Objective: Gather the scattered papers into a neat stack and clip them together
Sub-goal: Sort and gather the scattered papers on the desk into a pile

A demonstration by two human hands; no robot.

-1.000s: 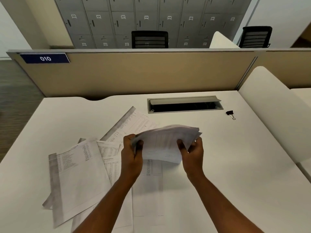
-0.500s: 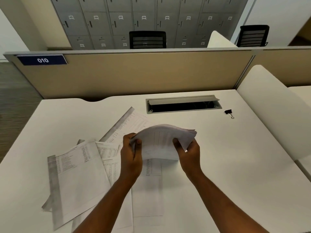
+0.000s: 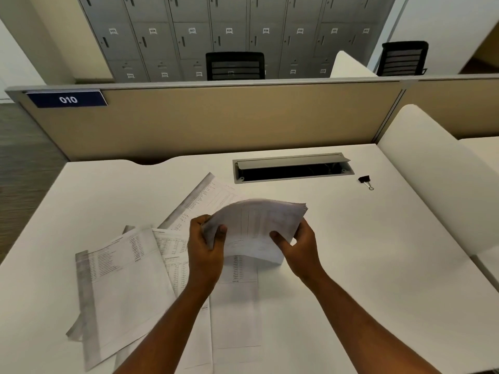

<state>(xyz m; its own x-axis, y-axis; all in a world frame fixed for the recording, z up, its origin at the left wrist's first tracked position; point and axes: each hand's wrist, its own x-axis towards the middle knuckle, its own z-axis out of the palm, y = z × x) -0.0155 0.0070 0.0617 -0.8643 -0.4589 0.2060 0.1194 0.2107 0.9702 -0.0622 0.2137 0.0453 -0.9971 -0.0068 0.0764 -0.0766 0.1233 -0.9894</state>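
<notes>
A thick bundle of printed papers (image 3: 256, 228) stands tilted on its lower edge over the middle of the white desk (image 3: 378, 252). My left hand (image 3: 206, 249) grips its left side with the thumb on the front sheet. My right hand (image 3: 299, 244) grips its right side the same way. Several loose printed sheets (image 3: 127, 282) lie fanned out flat on the desk to the left and below the bundle, one reaching up toward the back (image 3: 208, 195). A small black binder clip (image 3: 365, 180) lies alone at the back right of the desk.
A grey cable tray with a raised lid (image 3: 291, 168) is set into the desk behind the bundle. A beige partition (image 3: 216, 120) with a "010" plate closes the back. A white rounded divider (image 3: 437, 179) borders the right side. Lockers and two black chairs stand beyond.
The bundle has tipped slightly and its edges look more even; both hands keep their grip and have shifted a little toward the left. Loose sheets and clip have not moved.
</notes>
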